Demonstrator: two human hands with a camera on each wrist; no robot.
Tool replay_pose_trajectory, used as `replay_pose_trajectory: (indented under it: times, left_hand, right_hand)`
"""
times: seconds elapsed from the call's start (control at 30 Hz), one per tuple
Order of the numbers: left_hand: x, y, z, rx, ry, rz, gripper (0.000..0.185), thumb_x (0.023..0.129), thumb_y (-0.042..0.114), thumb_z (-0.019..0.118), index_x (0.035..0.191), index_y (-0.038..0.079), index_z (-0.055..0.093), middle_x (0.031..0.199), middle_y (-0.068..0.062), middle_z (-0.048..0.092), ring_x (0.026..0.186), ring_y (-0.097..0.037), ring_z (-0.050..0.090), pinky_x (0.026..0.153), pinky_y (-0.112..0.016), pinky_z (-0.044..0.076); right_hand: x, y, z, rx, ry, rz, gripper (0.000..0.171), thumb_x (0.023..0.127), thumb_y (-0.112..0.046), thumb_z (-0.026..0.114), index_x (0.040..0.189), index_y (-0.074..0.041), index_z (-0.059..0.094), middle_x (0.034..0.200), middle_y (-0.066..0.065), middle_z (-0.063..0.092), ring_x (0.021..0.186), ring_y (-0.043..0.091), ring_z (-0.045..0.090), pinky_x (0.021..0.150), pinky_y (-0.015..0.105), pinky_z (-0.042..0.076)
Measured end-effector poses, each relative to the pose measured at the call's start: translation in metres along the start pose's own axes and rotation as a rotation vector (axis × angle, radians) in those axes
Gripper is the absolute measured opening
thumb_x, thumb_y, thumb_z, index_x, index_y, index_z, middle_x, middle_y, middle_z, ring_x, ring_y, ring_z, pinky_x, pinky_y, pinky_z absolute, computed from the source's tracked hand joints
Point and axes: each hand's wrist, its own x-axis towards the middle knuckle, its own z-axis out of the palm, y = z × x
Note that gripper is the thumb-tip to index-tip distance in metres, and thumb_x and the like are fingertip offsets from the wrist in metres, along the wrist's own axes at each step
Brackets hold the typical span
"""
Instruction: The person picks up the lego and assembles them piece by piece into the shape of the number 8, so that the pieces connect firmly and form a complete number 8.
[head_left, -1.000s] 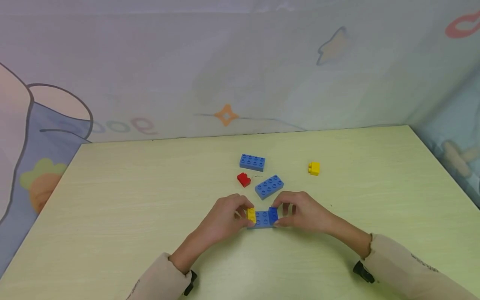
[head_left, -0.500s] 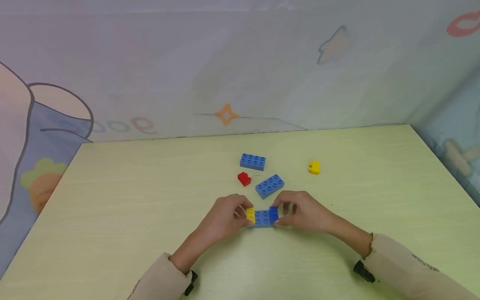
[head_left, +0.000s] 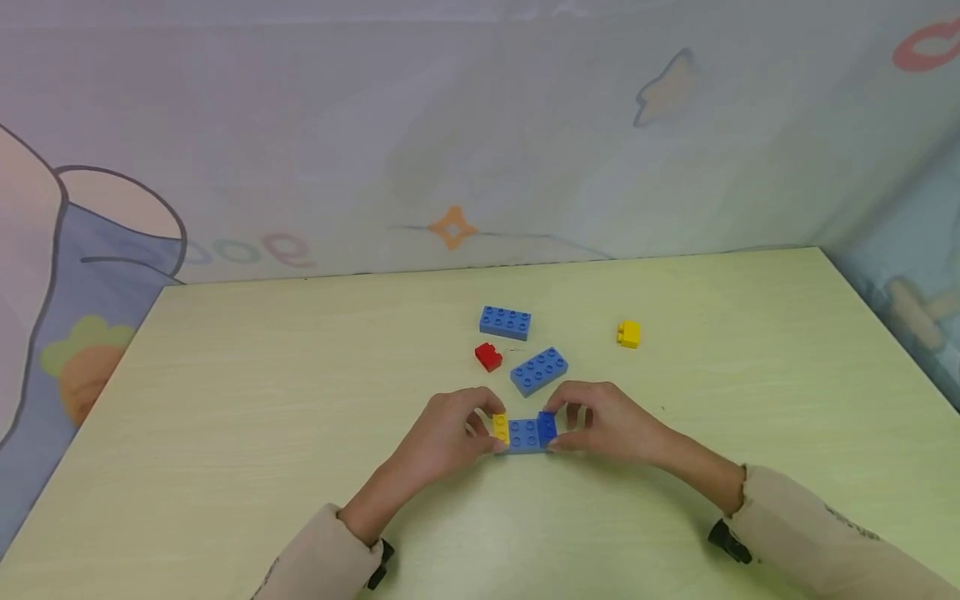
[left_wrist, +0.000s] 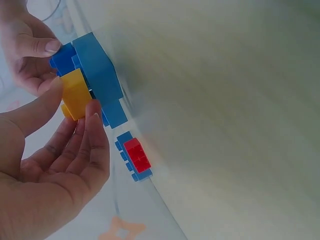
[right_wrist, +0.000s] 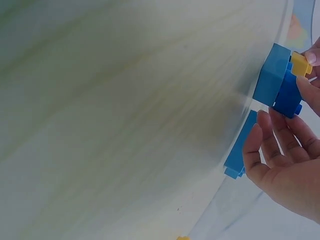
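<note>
In the head view a light blue building brick (head_left: 523, 433) lies on the table, its middle studs bare. My left hand (head_left: 459, 429) pinches a small yellow brick (head_left: 501, 428) between thumb and fingers, on the left end of the light blue one. At the right end, thumb and fingertips of my right hand (head_left: 618, 425) grip a small dark blue brick (head_left: 547, 428). The left wrist view has the yellow brick (left_wrist: 76, 95) against the studded side of the light blue brick (left_wrist: 97, 65). From the right wrist, the dark blue brick (right_wrist: 287, 95) sits beside the yellow one.
Just beyond my hands lies a tilted light blue brick (head_left: 539, 372). Farther back are a small red brick (head_left: 488, 357) on its side and another light blue brick (head_left: 506, 323). A second yellow brick (head_left: 629, 334) lies to the right on the table (head_left: 300, 375).
</note>
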Motion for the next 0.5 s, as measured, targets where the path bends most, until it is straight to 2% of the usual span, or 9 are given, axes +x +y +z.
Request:
replay_pose_trajectory:
  times: [0.17,0.37,0.5]
  left_hand:
    - [0.0,0.0,0.0,-0.001,0.002,-0.013,0.026,0.077,0.007,0.073,0.101,0.006,0.063,0.092,-0.002,0.063,0.076,-0.014,0.056,0.065,-0.023,0.046]
    - [0.001,-0.002,0.001,0.016,0.007,-0.004,0.024,0.076,0.007,0.073,0.099,0.005,0.064,0.091,-0.003,0.063,0.076,-0.014,0.056,0.065,-0.023,0.046]
    - [0.002,-0.001,0.001,0.015,0.004,-0.007,0.024,0.076,0.007,0.073,0.098,0.004,0.064,0.09,-0.003,0.063,0.076,-0.014,0.056,0.065,-0.023,0.046]
  right_hand:
    - [0.0,-0.001,-0.001,-0.013,-0.009,0.004,0.028,0.076,-0.015,0.075,0.099,-0.005,0.061,0.084,-0.001,0.058,0.076,0.016,0.052,0.063,0.023,0.047]
    - [0.003,0.003,-0.005,0.044,-0.039,0.031,0.02,0.083,-0.02,0.068,0.099,-0.008,0.063,0.085,-0.006,0.059,0.078,0.014,0.052,0.067,0.025,0.047]
    - [0.007,0.008,-0.013,0.036,-0.006,0.033,0.015,0.087,-0.015,0.063,0.099,-0.006,0.064,0.089,-0.004,0.061,0.081,0.016,0.053,0.069,0.027,0.047]
